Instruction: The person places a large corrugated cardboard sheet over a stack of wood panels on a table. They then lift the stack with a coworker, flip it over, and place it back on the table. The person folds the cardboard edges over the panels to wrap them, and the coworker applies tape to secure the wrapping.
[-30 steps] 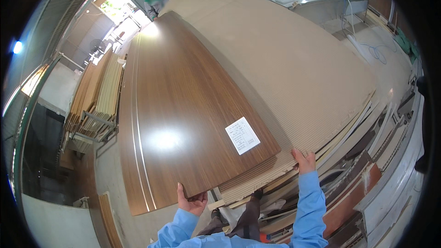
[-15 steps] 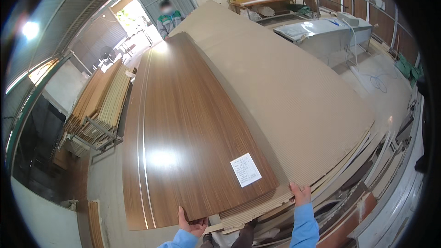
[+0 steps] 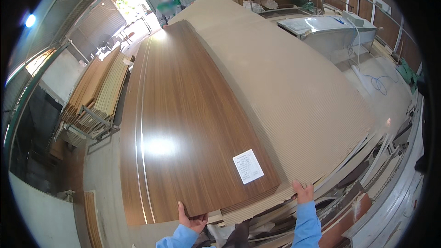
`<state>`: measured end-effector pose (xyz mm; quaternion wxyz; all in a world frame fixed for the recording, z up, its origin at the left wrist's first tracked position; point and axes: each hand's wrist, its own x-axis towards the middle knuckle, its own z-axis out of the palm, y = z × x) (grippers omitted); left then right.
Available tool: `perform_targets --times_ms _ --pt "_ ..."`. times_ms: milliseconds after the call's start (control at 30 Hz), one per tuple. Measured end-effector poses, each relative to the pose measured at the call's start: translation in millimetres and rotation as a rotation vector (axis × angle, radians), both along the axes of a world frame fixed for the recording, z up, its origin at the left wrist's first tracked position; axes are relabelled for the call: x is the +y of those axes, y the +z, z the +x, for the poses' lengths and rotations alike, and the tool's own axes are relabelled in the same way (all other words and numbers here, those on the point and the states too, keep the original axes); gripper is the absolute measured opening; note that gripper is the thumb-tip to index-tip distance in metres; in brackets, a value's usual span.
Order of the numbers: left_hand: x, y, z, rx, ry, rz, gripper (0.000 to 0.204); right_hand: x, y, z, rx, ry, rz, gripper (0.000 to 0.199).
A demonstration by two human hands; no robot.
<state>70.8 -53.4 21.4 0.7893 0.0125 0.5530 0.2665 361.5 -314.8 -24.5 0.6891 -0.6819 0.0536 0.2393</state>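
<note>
Two bare hands work at the near edges: the left hand [image 3: 194,222] is clamped on a long dark-brown wood-grain panel [image 3: 197,119], thumb on top and fingers below; the right hand [image 3: 303,192] has its fingers at the near edge of a broad tan ribbed cardboard sheet [image 3: 294,92], though how firmly they close I cannot tell.

From the left grip, the panel stretches ahead, its long axis running away from the person; that hand sits partway along its short near edge. The right hand lies just beyond the panel's near right corner, by a white rectangular label [image 3: 248,166].

Leftward, the panel reaches past the sheet's near left corner, above grey concrete floor [image 3: 103,174], which runs toward a metal rack of stacked boards [image 3: 94,94]. Rightward, the sheet spreads wide beside the panel's long edge. At the far end, a masked co-worker [image 3: 168,10] has a hand by the panel's edge.
</note>
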Motion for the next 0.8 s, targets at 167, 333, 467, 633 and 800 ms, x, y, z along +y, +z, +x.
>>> perform_targets --times_ms 167,333,467,633,800 --pt "2.8 -0.1 1.4 -0.011 -0.023 0.028 0.082 6.2 1.5 -1.7 0.005 -0.079 0.050 0.029" --pt "2.0 -1.7 1.0 -0.008 0.005 0.013 0.082 3.6 0.4 -2.1 -0.007 0.012 0.003 0.029" --pt "0.5 -3.5 0.9 0.001 -0.033 0.041 0.082 0.9 -1.6 -1.6 0.010 -0.007 0.029 0.030" --pt "1.9 -5.9 -1.5 0.026 0.007 -0.013 0.082 2.5 -3.7 -3.5 -0.060 0.003 0.098 0.028" --pt "4.9 -9.2 -3.6 -0.017 -0.048 0.062 0.081 4.5 -4.9 -4.9 0.014 0.002 0.103 0.025"
